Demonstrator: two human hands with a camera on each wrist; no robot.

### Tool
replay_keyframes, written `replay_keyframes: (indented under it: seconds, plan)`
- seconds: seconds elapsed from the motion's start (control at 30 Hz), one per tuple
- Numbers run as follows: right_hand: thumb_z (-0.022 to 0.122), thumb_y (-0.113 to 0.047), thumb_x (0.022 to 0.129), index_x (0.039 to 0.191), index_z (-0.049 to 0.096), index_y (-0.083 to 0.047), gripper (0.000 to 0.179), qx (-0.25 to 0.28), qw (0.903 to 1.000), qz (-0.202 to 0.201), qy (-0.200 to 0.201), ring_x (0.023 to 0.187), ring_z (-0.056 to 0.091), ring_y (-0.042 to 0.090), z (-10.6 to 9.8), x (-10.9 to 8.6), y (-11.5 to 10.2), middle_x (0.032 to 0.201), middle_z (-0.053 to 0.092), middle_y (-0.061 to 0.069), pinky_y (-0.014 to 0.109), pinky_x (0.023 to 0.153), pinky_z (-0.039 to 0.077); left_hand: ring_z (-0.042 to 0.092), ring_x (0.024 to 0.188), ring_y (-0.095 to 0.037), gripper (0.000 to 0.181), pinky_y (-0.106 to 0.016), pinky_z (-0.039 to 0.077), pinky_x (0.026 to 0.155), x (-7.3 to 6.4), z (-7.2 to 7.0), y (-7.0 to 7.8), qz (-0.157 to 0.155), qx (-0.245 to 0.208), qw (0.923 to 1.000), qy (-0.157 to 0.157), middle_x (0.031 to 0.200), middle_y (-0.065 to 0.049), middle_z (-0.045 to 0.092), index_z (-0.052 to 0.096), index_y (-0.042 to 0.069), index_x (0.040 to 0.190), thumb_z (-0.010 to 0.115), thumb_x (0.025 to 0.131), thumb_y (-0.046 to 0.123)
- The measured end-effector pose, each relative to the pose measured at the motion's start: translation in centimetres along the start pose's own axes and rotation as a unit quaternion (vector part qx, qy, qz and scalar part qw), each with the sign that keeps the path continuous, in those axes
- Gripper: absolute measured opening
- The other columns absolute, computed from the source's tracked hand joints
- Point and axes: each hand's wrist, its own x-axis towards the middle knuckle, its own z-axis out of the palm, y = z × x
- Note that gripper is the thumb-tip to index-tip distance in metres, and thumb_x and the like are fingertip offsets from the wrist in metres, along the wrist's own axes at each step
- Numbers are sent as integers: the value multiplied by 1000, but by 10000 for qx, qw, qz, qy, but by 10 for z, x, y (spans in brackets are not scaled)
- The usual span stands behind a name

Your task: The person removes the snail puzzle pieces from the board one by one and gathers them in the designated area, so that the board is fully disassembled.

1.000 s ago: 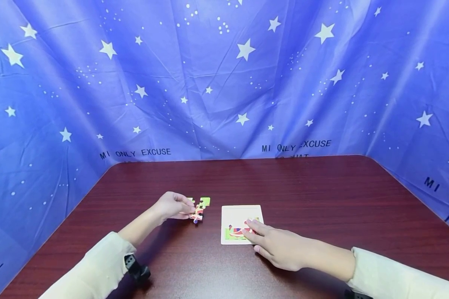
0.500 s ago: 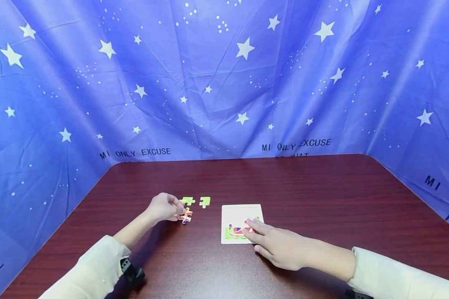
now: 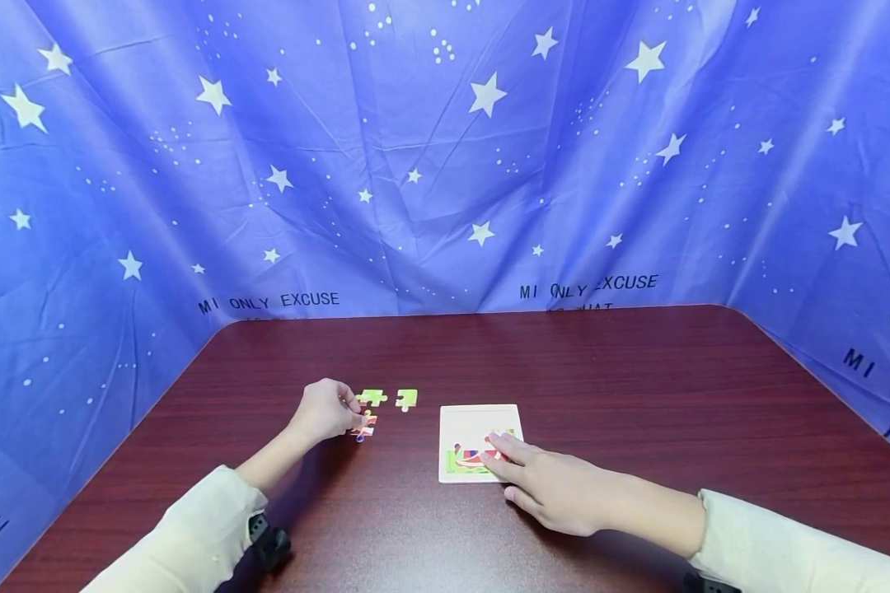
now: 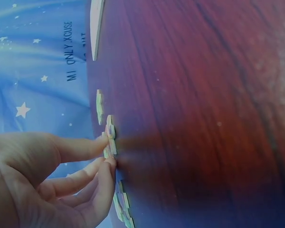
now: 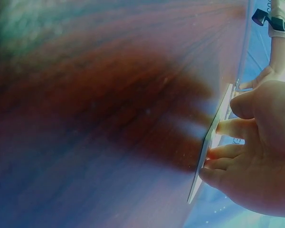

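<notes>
My left hand (image 3: 330, 409) pinches a red-and-white jigsaw piece (image 3: 364, 427) with a blue knob between thumb and fingertips, low over the table. In the left wrist view the jigsaw piece (image 4: 110, 133) shows on edge at the fingertips. Two green jigsaw pieces lie just beyond: one (image 3: 372, 398) close to the fingers, the other (image 3: 407, 399) farther right. My right hand (image 3: 564, 487) rests with extended fingers on the white puzzle board (image 3: 478, 418). Joined pieces in red, green and blue fill the board's near part, partly hidden under the fingers.
More jigsaw pieces (image 4: 123, 206) lie beside the left hand in its wrist view, hidden by that hand in the head view. The dark red wooden table (image 3: 601, 371) ends at a blue star-patterned curtain (image 3: 415, 165).
The left hand has moved left with the red-and-white piece, leaving the two green pieces more exposed. The right hand and the board stay in place.
</notes>
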Motion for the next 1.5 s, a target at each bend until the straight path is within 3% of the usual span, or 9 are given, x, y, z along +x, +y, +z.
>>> replay_keyframes:
  seconds: [0.13,0.57,0.8,1.03,1.17,1.27,1.5]
  plan:
    - [44,-28,101,146,41,-12,48,30,10000,41,-24,140,40,32,1,0,0,153,36,16,44,108,41,52,52,-10,18,-22,42,52,0,1,-1,114,220,9996,107,52,3,58,64,6,63,81,68,10]
    - [45,-29,101,146,40,-12,48,30,10000,47,-15,139,41,32,1,-1,1,153,37,16,45,107,42,53,56,-10,12,-23,42,57,1,-1,-2,357,329,9988,107,54,2,63,68,6,64,78,69,9]
    - [44,-29,102,146,40,-9,49,-147,9997,-168,21,138,42,33,-1,-1,1,152,38,19,44,108,42,54,61,-11,13,-24,44,59,-1,-1,-1,392,369,9985,62,58,1,66,68,7,65,79,68,10]
    - [45,-29,101,146,40,-10,49,-147,9998,-137,21,138,42,33,-2,-1,1,152,38,18,44,107,42,54,57,-9,12,-23,44,55,1,-4,8,437,259,9987,36,61,0,67,68,8,68,77,73,13]
    - [46,-27,101,146,40,-10,49,-59,10000,-58,1,139,41,32,-2,-1,1,153,37,17,44,108,42,58,57,-9,9,-24,48,55,1,1,22,697,-27,9974,-156,68,-1,70,68,8,73,76,75,11]
    - [45,-28,101,146,41,-10,49,-77,9999,-77,20,138,42,32,-2,-1,1,152,38,18,44,107,42,62,60,-7,8,-23,50,59,0,11,34,1091,-159,9929,-455,73,-2,72,69,7,79,76,76,11]
    - [45,-29,101,145,42,-11,48,-143,9999,-63,-8,137,44,30,-1,-1,0,152,39,17,43,106,44,67,74,-12,11,-22,52,69,-12,39,57,2215,-269,9687,-1090,81,-5,73,69,4,86,75,77,7]
